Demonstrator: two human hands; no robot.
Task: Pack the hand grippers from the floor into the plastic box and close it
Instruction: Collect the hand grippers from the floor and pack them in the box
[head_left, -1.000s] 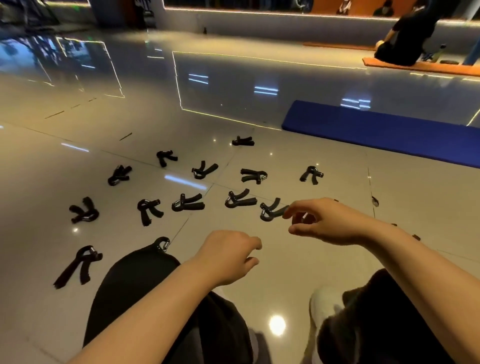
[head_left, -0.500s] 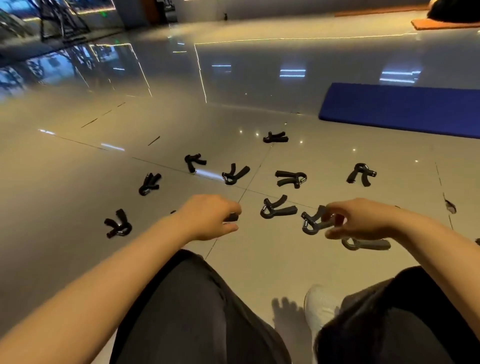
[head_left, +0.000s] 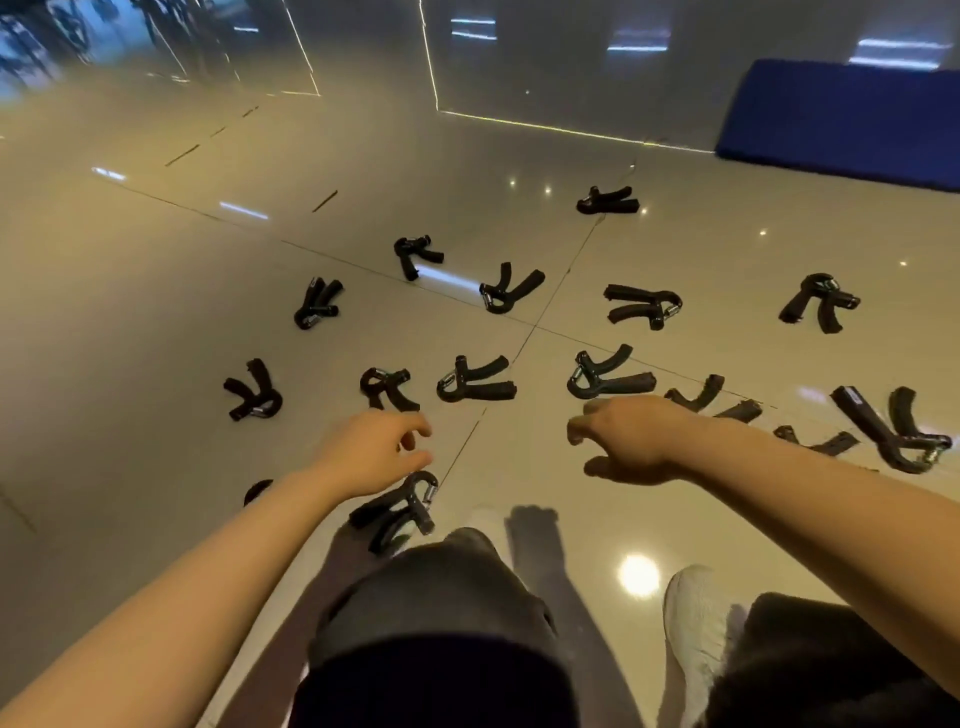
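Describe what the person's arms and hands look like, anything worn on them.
Both forearms are bare up to the frame edge, with no sleeves showing. The left hand and right hand wear no gloves, and no watch, ring or wristband is visible.

Glossy beige tiled floor (head_left: 156, 312) reflecting lights; blue mat (head_left: 841, 119) beyond.

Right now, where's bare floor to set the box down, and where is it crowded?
Bare floor lies left of the leftmost grippers, and more between the far gripper and the blue mat. Crowded: the scatter ahead of both hands, tightest by the right hand and right forearm.
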